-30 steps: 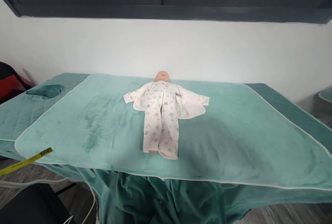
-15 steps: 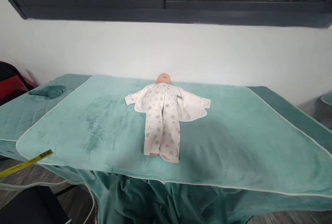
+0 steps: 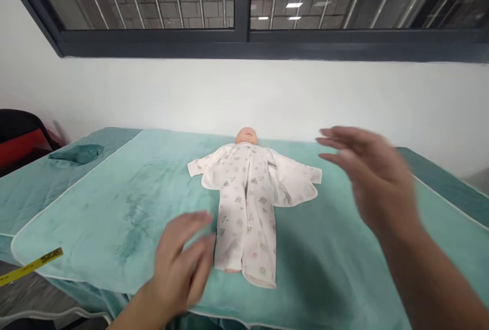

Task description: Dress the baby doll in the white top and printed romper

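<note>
A baby doll (image 3: pixel 246 135) lies on its back on the green bed cover, its head toward the wall. White printed baby clothes (image 3: pixel 244 208) cover its body, with both sleeves spread sideways and the trouser legs pointing toward me. My left hand (image 3: pixel 185 258), blurred, hovers beside the lower left trouser leg with loosely bent fingers and nothing in them. Up in the air right of the doll, my right hand (image 3: pixel 376 182) has its fingers stretched and the thumb apart, holding nothing. Only a little of the doll's foot shows below the left trouser leg.
The green cover (image 3: pixel 133 197) lies over a bed against a white wall (image 3: pixel 183 95), below a dark-framed window (image 3: pixel 244 45). A black and red item (image 3: pixel 26 139) stands at the far left. A yellow strip (image 3: pixel 30 266) sticks in at the lower left.
Both my hands have come into view, the left from below and the right from the lower right. The view has tilted up and moved closer; the doll lies as before.
</note>
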`<state>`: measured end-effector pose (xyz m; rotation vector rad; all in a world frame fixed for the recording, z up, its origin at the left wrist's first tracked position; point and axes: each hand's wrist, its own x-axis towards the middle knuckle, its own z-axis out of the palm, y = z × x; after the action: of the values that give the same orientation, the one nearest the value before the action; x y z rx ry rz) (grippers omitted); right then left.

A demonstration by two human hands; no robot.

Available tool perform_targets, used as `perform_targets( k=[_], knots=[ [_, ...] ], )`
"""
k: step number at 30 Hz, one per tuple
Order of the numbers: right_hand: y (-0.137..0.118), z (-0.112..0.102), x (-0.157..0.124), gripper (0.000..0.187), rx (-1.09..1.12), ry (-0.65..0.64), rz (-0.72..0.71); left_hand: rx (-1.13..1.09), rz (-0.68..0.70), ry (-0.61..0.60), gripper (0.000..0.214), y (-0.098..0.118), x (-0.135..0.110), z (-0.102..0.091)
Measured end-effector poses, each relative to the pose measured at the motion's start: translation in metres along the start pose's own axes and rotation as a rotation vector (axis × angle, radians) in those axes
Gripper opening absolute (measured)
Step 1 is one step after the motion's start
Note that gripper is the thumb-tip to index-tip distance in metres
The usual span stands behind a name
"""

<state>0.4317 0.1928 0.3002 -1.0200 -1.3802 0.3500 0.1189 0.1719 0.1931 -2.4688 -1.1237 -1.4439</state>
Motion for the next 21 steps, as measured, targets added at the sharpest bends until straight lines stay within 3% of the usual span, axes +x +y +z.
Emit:
perform_targets(
  k=[2, 4, 7, 9, 12, 17, 21],
  knots=[
    [0.040, 0.022, 0.014, 0.025, -0.066, -0.044, 0.175, -0.038, -0.080, 0.012, 0.028, -0.029, 0.022, 0.033],
    [0.084, 0.051, 0.027, 0.027, -0.099, -0.056, 0.308, -0.114, -0.302, -0.021, 0.023, -0.062, 0.049, 0.077],
    [0.143, 0.098, 0.037, 0.031, -0.076, -0.033, 0.354, -0.293, -0.636, 0.031, 0.023, -0.105, 0.086, 0.138],
    [0.172, 0.122, 0.036, 0.037, -0.070, 0.014, 0.388, -0.430, -0.769, 0.055, 0.024, -0.123, 0.104, 0.165],
    [0.196, 0.137, 0.032, 0.038, -0.072, -0.011, 0.404, -0.578, -0.810, 0.018, 0.028, -0.136, 0.115, 0.181],
    [0.206, 0.132, 0.036, 0.030, -0.040, -0.109, 0.368, -0.599, -0.745, -0.050, 0.029, -0.140, 0.114, 0.178],
    [0.212, 0.129, 0.039, 0.027, -0.143, -0.015, 0.380, -0.469, -0.715, 0.006, 0.028, -0.146, 0.123, 0.183]
  ],
)
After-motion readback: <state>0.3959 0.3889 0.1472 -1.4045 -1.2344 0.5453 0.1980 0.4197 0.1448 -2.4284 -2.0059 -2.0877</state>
